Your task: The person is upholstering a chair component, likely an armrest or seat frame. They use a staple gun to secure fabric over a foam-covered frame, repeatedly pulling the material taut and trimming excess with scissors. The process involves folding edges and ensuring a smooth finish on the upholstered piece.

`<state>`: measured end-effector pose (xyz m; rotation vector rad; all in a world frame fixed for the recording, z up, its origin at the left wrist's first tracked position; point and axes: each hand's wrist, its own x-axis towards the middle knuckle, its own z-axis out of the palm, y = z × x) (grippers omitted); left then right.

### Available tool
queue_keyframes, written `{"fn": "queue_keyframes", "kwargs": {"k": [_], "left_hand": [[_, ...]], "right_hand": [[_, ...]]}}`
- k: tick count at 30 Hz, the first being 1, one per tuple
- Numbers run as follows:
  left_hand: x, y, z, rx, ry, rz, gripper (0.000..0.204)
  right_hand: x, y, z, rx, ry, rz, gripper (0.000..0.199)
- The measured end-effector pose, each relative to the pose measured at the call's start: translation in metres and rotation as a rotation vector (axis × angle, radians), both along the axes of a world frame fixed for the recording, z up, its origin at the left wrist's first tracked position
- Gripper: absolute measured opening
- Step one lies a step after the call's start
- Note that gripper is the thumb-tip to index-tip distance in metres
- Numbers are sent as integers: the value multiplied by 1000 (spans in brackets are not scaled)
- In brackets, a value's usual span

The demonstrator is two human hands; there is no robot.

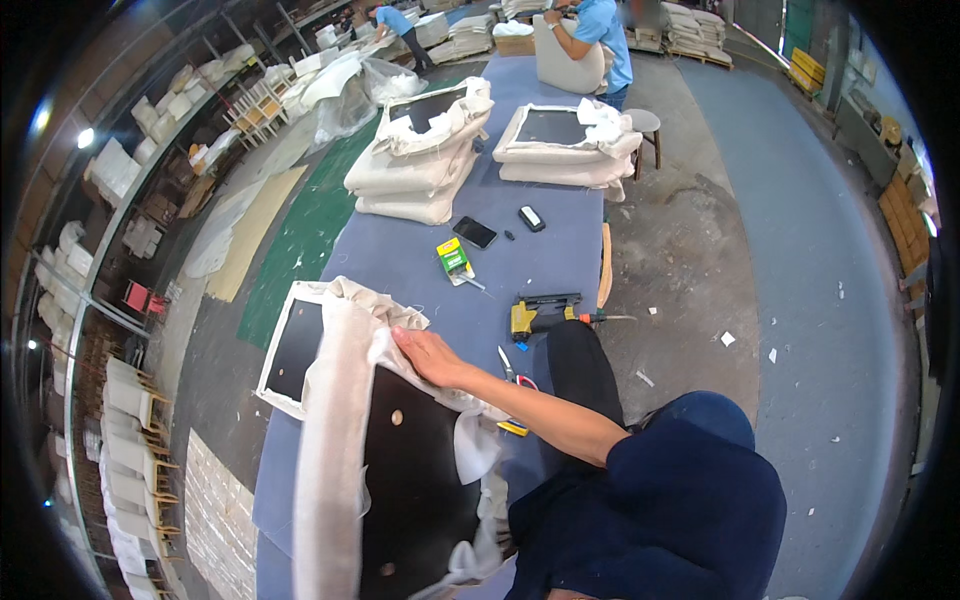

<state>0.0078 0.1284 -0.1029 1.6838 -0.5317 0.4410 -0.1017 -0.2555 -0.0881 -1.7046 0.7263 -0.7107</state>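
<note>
My right hand (428, 357) is at the far corner of an upholstered seat cushion (330, 460), gripping its cream fabric edge. The cushion's underside faces me, showing a black panel (420, 480) with a few round holes and loose fabric folded round its border. Its near left side is slightly blurred. My left hand is out of view. Beside my forearm lie scissors (508, 366) with a red and white handle. Another cushion (297, 350) with a black panel rests just behind.
A yellow and black staple gun (540, 316) lies near the table's right edge by my knee. Farther along are a yellow-green box (454, 258), a phone (474, 233) and a small black device (532, 218). Cushion stacks (418, 180) stand beyond, and a co-worker in blue (615, 50) handles a cushion.
</note>
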Motion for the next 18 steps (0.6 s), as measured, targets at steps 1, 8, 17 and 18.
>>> {"fn": "queue_keyframes", "kwargs": {"k": [1, 8, 17, 18], "left_hand": [[11, 1, -1, -41, -14, 43, 54], [47, -48, -17, 119, 243, -246, 70], [43, -114, 91, 69, -8, -492, 91], [51, -117, 95, 91, -15, -526, 93]], "right_hand": [[-15, 4, 23, -101, -77, 11, 71], [-38, 71, 47, -425, 17, 286, 75], [23, 173, 27, -323, -230, 295, 95], [22, 180, 29, -301, -231, 277, 94]]}}
